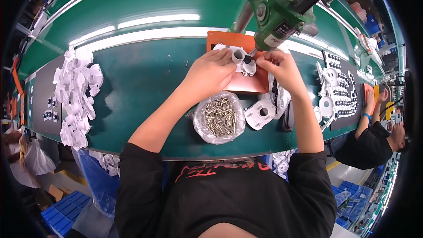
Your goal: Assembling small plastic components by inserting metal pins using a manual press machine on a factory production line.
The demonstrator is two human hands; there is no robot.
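A white plastic housing [249, 69] with round openings and a black part in its middle rests on the orange base plate [247, 84] of a green bench press [275, 22]. The fingers of my left hand [210, 74] are closed on the housing's left side. On its right side, my right hand [282, 68] pinches close to the black part, just under the press tip. Whatever lies between those right fingertips is too small to make out. A plastic-lined bowl of small metal pins [220, 117] stands nearer to me, with another white housing [260, 114] beside it.
White housings [77, 97] are heaped at the left of the green table [145, 79]. More housings [327, 102] lie at the right, by a board of small black parts [346, 90]. A co-worker [372, 145] sits farther right. Blue crates [66, 211] stand on the floor.
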